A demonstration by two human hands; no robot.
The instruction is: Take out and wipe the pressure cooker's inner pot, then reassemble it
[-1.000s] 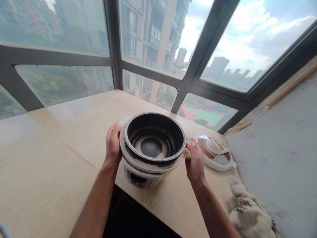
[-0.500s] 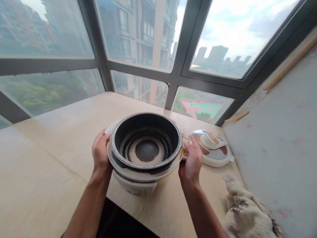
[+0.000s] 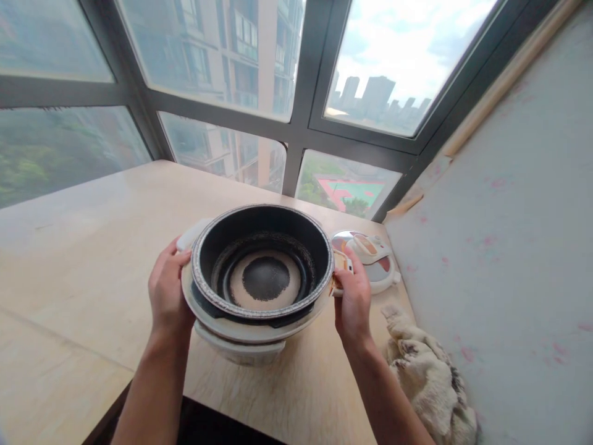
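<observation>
A white electric cooker body [image 3: 252, 324] with a dark, open inner well stands near the front edge of a pale wooden table [image 3: 88, 259]. My left hand [image 3: 167, 293] is wrapped round its left handle. My right hand [image 3: 353, 296] grips the handle on its right side. The cooker's heating plate shows at the bottom of the well. The cooker's lid [image 3: 370, 256], white with a brown-red top, lies flat on the table just right of my right hand.
A crumpled cream cloth [image 3: 428, 377] lies at the table's right end against a pale wall [image 3: 500, 216]. Large windows with dark frames [image 3: 296, 123] run along the table's far side. A dark gap shows below the table's front edge.
The view has swung right and tipped down more over the cooker. Both hands keep their hold on the cooker's sides, and it has shifted slightly towards me.
</observation>
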